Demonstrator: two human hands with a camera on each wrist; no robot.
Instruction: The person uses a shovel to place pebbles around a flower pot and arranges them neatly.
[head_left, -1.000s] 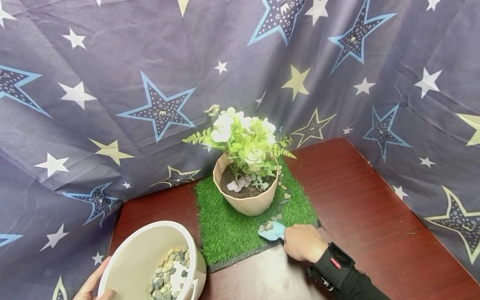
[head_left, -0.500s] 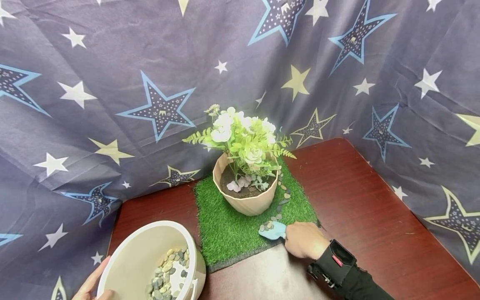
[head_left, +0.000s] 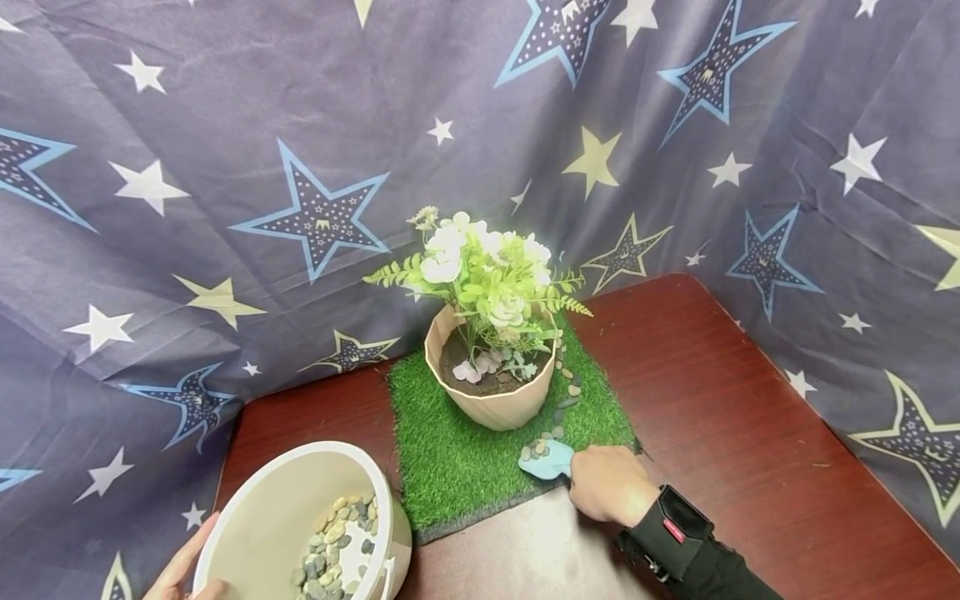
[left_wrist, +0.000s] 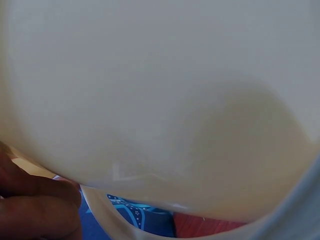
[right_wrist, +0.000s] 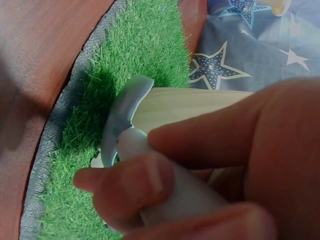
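- The trowel (head_left: 557, 461) shifts slightly right, lower centre.
- Our right fingers (right_wrist: 131, 186) clamp it; left fingers (left_wrist: 37, 216) grip the bucket (head_left: 258, 508).
- Tilting it could spill its pebbles (head_left: 538, 449).

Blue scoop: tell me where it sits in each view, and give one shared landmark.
Head: the blue scoop is right of and below centre, gripped by the right hand, stones on its blade.
Left wrist: not in this picture; the bucket fills most of it.
Right wrist: blade left of centre, handle running toward lower right.
Shared landmark: star-print cloth, across the back, at the bottom, and upper right respectively.
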